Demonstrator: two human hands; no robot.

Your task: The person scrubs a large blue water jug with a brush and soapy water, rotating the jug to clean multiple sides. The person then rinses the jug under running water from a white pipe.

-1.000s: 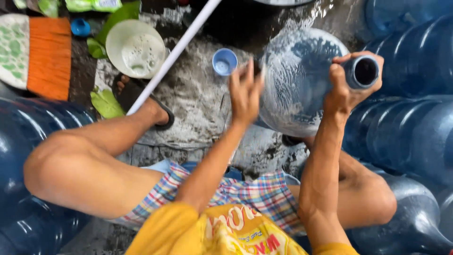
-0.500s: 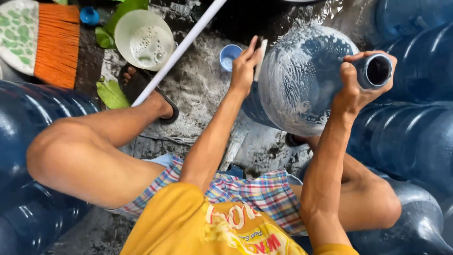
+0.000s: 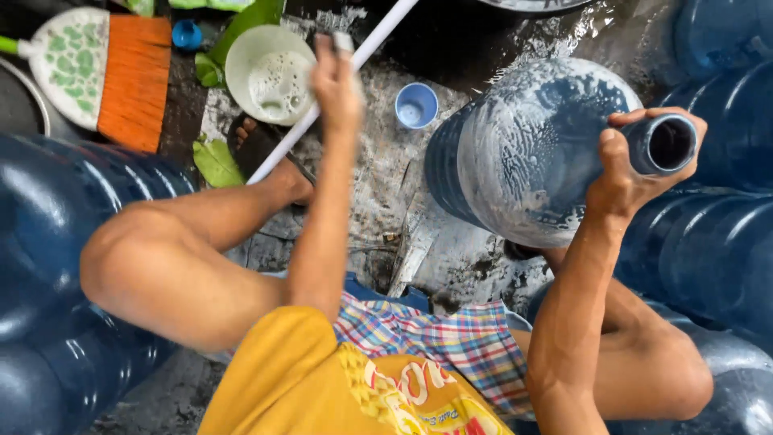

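1. Gripping the neck of the soapy blue water jug (image 3: 531,153), the right hand (image 3: 624,173) is holding it tilted above the wet ground.
2. Pinching a small pale thing, too blurred to tell, the left hand (image 3: 336,80) is hovering beside the soapy bowl (image 3: 270,74).

one soapy blue plastic water jug (image 3: 531,153) held up, one pale green bowl of suds (image 3: 270,72), one small blue cup (image 3: 416,105), one orange-bristled brush (image 3: 101,68), one white pipe (image 3: 378,32).
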